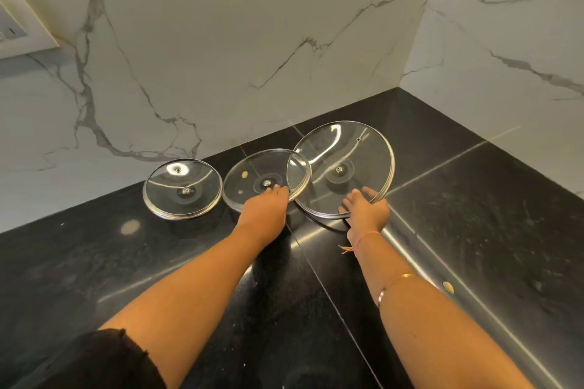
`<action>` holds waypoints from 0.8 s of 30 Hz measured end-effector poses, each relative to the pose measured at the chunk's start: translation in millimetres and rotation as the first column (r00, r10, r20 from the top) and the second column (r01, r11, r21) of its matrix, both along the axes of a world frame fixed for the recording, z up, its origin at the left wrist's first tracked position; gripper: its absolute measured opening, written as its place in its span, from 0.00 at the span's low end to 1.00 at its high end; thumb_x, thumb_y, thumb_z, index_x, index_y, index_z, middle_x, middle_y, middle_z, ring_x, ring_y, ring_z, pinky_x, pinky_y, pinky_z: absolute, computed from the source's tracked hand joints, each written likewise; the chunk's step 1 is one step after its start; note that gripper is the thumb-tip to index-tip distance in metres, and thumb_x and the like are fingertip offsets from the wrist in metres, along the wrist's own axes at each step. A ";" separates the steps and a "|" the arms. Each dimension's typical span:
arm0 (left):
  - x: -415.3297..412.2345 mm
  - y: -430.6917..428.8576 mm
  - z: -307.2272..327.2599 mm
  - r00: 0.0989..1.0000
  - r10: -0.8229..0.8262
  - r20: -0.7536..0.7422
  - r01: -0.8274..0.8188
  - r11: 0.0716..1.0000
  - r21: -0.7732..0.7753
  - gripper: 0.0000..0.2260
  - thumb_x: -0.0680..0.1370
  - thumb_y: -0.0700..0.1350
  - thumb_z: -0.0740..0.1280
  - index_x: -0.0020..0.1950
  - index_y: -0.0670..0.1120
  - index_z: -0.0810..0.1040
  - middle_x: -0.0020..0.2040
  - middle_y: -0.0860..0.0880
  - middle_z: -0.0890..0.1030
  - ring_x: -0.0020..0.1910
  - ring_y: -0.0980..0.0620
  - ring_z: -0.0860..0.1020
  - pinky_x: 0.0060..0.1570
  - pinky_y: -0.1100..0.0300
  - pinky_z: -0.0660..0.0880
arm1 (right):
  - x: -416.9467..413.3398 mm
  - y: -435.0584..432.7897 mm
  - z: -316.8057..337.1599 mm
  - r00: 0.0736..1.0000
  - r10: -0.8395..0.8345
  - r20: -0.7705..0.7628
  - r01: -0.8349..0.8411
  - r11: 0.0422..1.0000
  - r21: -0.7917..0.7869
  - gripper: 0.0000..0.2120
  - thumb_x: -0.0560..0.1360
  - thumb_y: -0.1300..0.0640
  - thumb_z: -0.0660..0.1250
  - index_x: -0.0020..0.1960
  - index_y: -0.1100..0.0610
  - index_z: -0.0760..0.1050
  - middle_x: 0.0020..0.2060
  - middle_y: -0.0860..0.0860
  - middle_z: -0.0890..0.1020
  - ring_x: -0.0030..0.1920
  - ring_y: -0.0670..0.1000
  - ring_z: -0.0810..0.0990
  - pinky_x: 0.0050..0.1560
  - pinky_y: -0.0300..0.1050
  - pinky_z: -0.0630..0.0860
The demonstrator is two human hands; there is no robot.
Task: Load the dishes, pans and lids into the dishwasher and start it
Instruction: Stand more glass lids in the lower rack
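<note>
On the black table (94, 262) sit three glass lids: the small lid (182, 188), the middle lid (249, 177) touched by our left hand (264, 210), grip impossible to tell, and the large lid (339, 155), near rim pinched by fingers of our right hand (366, 211).

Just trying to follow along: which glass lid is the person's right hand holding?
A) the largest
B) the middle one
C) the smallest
A: the right hand pinches the near rim of the largest lid, thumb on top, fingers visible through the glass; the left hand touches the middle lid.
</note>
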State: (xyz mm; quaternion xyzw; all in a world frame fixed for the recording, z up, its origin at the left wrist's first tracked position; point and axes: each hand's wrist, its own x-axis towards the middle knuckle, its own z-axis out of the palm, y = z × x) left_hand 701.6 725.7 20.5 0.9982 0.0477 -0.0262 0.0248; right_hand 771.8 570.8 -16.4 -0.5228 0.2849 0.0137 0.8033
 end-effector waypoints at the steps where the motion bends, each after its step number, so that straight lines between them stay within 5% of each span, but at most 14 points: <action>1: -6.0 -3.3 3.9 0.999 -0.008 0.034 0.009 1.000 -0.026 0.16 0.80 0.40 0.55 0.68 0.42 0.66 0.62 0.43 0.76 0.55 0.41 0.77 0.49 0.49 0.73 | -6.8 -3.3 2.0 1.000 0.000 -0.018 0.001 0.999 0.046 0.10 0.76 0.67 0.63 0.55 0.57 0.70 0.38 0.56 0.78 0.38 0.54 0.80 0.37 0.48 0.79; 6: -43.0 -22.4 16.0 0.982 0.029 0.184 0.020 0.966 -0.260 0.08 0.80 0.44 0.56 0.55 0.44 0.72 0.44 0.44 0.80 0.41 0.40 0.78 0.39 0.52 0.70 | -44.7 -21.2 11.3 0.999 0.025 -0.034 -0.020 0.992 0.121 0.18 0.76 0.71 0.61 0.62 0.58 0.70 0.41 0.58 0.79 0.41 0.56 0.81 0.45 0.55 0.80; 12: -98.7 -47.1 36.0 0.929 0.173 0.328 0.031 0.846 -0.533 0.04 0.79 0.42 0.61 0.50 0.43 0.74 0.36 0.49 0.77 0.33 0.48 0.74 0.33 0.58 0.68 | -99.0 -32.8 26.2 0.998 -0.013 -0.059 0.019 0.993 0.117 0.20 0.75 0.73 0.60 0.62 0.56 0.72 0.53 0.62 0.79 0.53 0.60 0.81 0.47 0.57 0.79; 19: -159.4 -47.8 65.8 0.897 0.346 0.274 0.001 0.619 -0.786 0.07 0.79 0.45 0.63 0.45 0.43 0.75 0.34 0.50 0.75 0.29 0.54 0.71 0.28 0.69 0.69 | -179.0 -53.1 41.8 0.996 -0.024 -0.083 0.038 0.984 0.173 0.26 0.76 0.76 0.53 0.70 0.58 0.66 0.61 0.66 0.74 0.61 0.62 0.76 0.52 0.61 0.76; 22: -182.6 -44.0 71.3 0.900 0.366 0.238 0.025 0.502 -0.865 0.06 0.78 0.46 0.64 0.46 0.45 0.77 0.42 0.42 0.81 0.41 0.41 0.80 0.42 0.52 0.80 | -217.5 -65.5 43.4 0.994 -0.047 -0.100 0.062 0.986 0.154 0.27 0.75 0.77 0.52 0.69 0.59 0.65 0.60 0.67 0.73 0.60 0.63 0.76 0.50 0.61 0.75; 24: -199.1 -43.5 73.5 0.912 0.357 0.203 0.032 0.431 -0.902 0.04 0.78 0.46 0.65 0.43 0.52 0.77 0.44 0.41 0.82 0.45 0.40 0.81 0.45 0.42 0.79 | -245.0 -76.5 46.5 0.992 -0.065 -0.109 0.079 0.988 0.130 0.25 0.75 0.76 0.53 0.68 0.59 0.66 0.59 0.67 0.75 0.58 0.62 0.77 0.49 0.60 0.76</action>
